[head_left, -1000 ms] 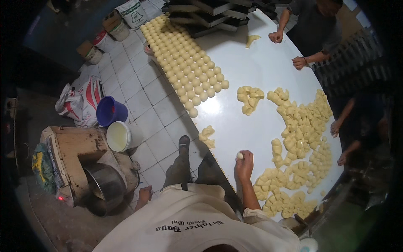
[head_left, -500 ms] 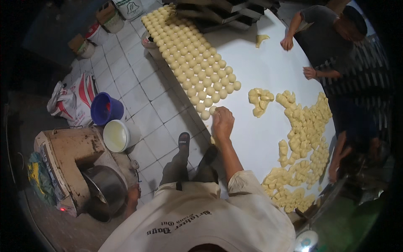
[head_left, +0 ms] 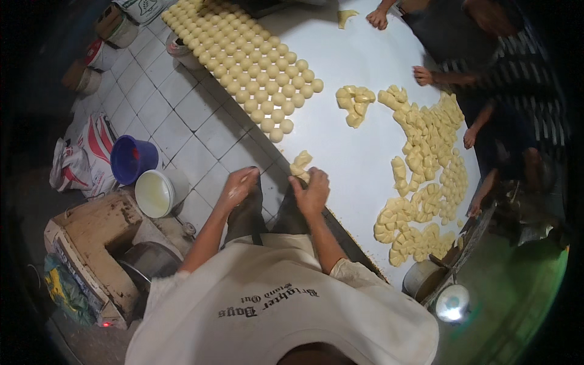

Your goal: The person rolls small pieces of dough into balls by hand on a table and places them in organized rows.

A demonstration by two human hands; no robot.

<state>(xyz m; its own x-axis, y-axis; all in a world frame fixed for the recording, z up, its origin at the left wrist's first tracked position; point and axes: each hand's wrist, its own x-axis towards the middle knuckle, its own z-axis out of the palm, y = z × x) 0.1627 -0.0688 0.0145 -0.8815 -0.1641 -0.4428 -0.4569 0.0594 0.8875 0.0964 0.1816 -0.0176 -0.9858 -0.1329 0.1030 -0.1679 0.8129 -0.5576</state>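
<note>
My right hand [head_left: 311, 191] is at the near-left edge of the white table, its fingers closed on a small irregular piece of yellow dough [head_left: 300, 163]. Off the table, above the floor and in front of my leg, my left hand [head_left: 239, 185] is raised with its fingers curled together. Whatever it may hold is hidden; its back looks dusted white. Beyond my right hand, smooth round dough balls [head_left: 261, 79] sit in close rows along the table's left side. A clump of cut dough [head_left: 355, 104] lies mid-table, and a large spread of dough pieces [head_left: 423, 134] covers the right side.
Two people stand across the table [head_left: 340, 194], one with a hand [head_left: 423, 75] near its far edge. At left are a blue bucket [head_left: 131, 159], a white bucket [head_left: 159, 193], a sack [head_left: 91, 155] and a worn brown machine [head_left: 91, 231] with a metal bowl [head_left: 152, 260].
My right hand has left the nearest dough balls, drawn back toward me and now grips a dough piece. My left hand has risen from beside the metal bowl. The view has shifted.
</note>
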